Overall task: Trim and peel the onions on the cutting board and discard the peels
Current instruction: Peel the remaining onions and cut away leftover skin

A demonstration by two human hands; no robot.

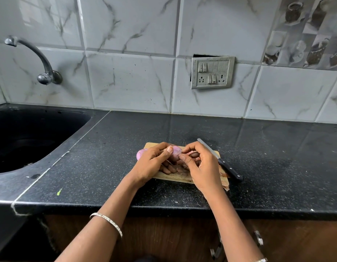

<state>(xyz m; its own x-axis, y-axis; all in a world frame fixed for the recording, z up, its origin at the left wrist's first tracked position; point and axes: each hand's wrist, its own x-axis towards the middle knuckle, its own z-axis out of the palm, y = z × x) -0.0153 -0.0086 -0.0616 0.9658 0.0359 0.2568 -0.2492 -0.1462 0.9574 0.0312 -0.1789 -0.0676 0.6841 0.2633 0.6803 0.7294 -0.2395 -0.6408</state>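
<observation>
Knife (227,167) is lying just right of the right grip (201,165), loose peels (225,183) sitting by its wrist, a bare onion (140,154) poking out behind the left grip (152,163). Both grips are curling round the held onion (176,153) between them, just over the cutting board (173,177).

We have wide open stretches of the black speckled stone bench (182,129) behind the small wooden cutting board (173,178) and off to its right, where a hand could pass. Along the board's right edge a black-handled steel knife (221,162) lies slantwise, barring that side. Our left hand (154,163) and right hand (203,167) crowd the board's middle, gripping a pale pink onion (175,155). A second peeled onion (140,154) sits at the left end, and brown papery peels (225,183) at the near right corner. Leftward the bench drops into a dark recessed sink (31,133)
</observation>
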